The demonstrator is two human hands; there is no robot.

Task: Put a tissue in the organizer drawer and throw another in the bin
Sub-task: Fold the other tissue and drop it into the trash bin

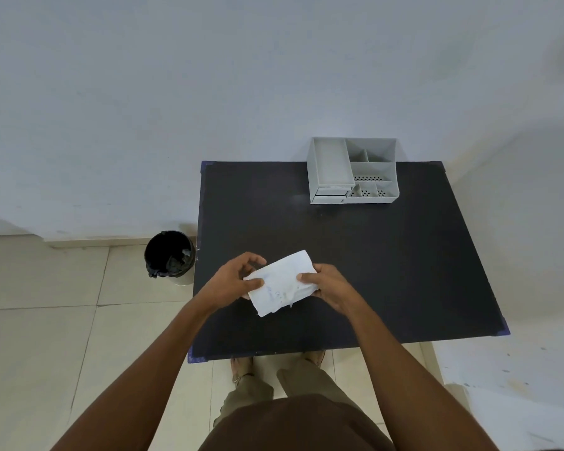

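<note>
Over the near part of the black rectangular counter (pixel 388 271), the left hand (pixel 232 281) and right hand (pixel 329 288) hold a white soft tissue pack (pixel 282 281), fingers closed on its ends. Left, on the floor, stands a black-lined round bin (pixel 170 255). Far right sits a grey plastic organizer (pixel 352 170), drawers shut.

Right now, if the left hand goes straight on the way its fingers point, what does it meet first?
The left hand points right, across the tissue pack it already pinches. Straight on, it would likely meet the right hand holding the pack's other end.
</note>
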